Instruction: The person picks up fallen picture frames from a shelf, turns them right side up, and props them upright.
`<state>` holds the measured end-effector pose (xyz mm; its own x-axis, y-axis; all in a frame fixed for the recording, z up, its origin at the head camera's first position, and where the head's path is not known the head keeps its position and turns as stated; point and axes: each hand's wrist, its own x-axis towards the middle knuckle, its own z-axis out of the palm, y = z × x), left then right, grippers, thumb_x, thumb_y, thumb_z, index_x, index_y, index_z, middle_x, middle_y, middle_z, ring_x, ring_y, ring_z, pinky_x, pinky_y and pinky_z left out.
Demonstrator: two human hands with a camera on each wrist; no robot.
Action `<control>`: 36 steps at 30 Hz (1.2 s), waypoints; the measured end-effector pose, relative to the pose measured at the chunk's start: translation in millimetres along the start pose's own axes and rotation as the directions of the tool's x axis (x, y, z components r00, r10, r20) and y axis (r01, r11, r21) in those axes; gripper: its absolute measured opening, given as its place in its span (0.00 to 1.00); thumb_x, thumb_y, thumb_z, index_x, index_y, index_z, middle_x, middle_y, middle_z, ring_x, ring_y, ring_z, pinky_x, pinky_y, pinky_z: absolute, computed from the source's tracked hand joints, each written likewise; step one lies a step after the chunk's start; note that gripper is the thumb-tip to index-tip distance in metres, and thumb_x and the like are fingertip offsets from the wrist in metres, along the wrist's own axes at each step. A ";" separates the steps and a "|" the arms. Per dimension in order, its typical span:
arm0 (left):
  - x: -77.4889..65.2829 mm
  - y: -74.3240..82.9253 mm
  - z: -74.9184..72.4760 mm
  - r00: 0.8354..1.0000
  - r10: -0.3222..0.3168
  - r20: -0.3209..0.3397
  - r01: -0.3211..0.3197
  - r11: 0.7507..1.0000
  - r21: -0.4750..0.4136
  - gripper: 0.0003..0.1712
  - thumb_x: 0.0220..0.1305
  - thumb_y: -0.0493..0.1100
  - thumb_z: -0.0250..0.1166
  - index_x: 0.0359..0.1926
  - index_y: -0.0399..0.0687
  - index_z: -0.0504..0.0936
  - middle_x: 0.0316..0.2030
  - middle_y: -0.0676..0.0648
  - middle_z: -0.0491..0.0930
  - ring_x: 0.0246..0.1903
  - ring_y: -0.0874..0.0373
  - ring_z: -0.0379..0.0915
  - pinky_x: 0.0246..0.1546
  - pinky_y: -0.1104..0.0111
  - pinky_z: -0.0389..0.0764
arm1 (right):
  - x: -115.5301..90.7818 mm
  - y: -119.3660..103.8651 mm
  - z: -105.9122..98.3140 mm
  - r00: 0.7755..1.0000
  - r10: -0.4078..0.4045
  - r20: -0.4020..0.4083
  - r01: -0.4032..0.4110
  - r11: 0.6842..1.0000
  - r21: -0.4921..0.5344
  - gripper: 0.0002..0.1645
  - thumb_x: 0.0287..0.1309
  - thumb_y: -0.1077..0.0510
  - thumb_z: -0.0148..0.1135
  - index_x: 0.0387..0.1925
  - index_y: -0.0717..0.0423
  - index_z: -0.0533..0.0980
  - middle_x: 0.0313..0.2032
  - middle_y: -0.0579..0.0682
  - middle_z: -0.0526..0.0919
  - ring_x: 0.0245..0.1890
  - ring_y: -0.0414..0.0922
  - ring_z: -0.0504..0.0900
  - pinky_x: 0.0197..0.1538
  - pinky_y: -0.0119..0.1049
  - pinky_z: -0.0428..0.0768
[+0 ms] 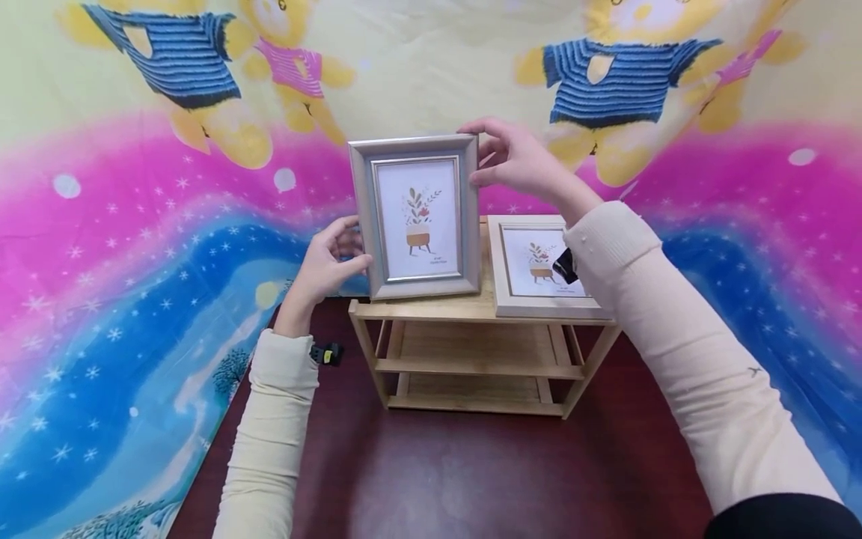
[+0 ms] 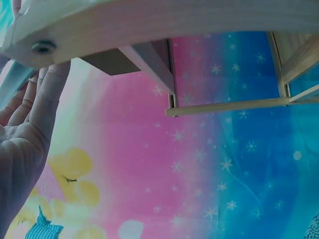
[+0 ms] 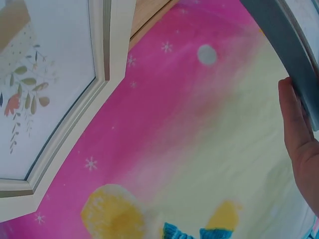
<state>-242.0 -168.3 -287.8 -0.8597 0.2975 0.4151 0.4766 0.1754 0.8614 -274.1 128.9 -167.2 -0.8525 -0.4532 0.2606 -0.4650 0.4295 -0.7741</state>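
Note:
A grey-silver picture frame (image 1: pixel 471 224) with a potted-plant print stands nearly upright over the left part of a wooden shelf's top. My left hand (image 1: pixel 326 262) holds its lower left edge, the thumb in front and the fingers behind. At the upper right corner my right hand (image 1: pixel 515 161) grips the same frame, with the thumb on its side edge. In the right wrist view, that hand (image 3: pixel 304 144) lies along the frame's dark side (image 3: pixel 294 55). A cream picture frame (image 1: pixel 501 277) with a similar print lies face up on the shelf's right part, partly covered by my right sleeve.
The wooden shelf (image 1: pixel 478 367) has two lower tiers and stands on a dark red table (image 1: pixel 471 471). Behind and around it hangs a colourful cloth (image 1: pixel 417 67) with bears and snowflakes. Its slats show close up in the left wrist view.

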 end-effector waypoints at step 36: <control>-33.3 21.9 -1.6 0.985 0.139 -0.097 -0.095 0.927 0.362 0.35 0.58 0.35 0.61 0.66 0.40 0.59 0.48 0.36 0.75 0.46 0.48 0.74 0.41 0.55 0.78 | -71.4 -8.8 1.6 0.982 -0.160 -0.105 0.124 0.950 -0.287 0.34 0.57 0.60 0.59 0.65 0.53 0.61 0.48 0.59 0.76 0.46 0.53 0.77 0.51 0.47 0.74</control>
<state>-203.2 -175.9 -282.3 -0.7987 0.2266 0.5574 0.5904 0.4742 0.6531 -208.7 156.2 -180.0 -0.7873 -0.4317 0.4401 -0.6162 0.5760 -0.5372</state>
